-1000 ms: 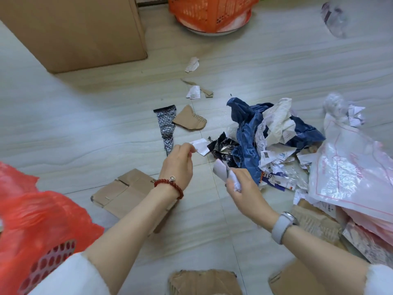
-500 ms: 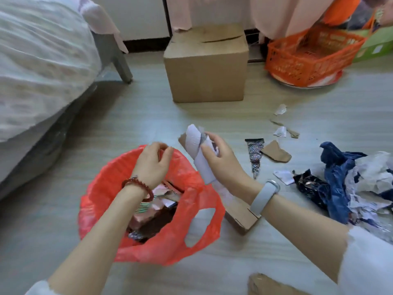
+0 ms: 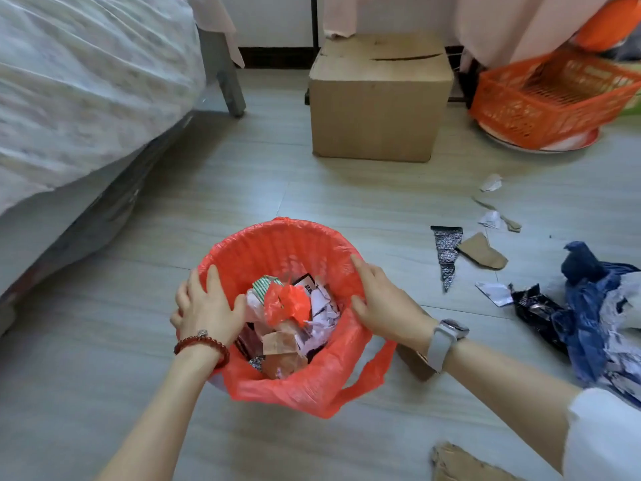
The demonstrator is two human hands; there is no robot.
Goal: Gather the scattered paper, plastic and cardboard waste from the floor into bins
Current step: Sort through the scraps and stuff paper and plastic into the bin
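Steadying part-filled bin [image 3: 277, 234] | left hand [image 3: 208, 307], right hand [image 3: 385, 303] spread flat on rim | scraps [image 3: 482, 253], wrapper pile [image 3: 596, 307] remaining, floor [image 3: 347, 203] right edge

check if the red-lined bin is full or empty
Partly full: the round bin lined with a red plastic bag holds crumpled paper and cardboard scraps, with bare liner wall showing above them.

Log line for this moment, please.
left hand: on rim, red-bagged round bin | right hand: on rim | torn white paper: inside bin
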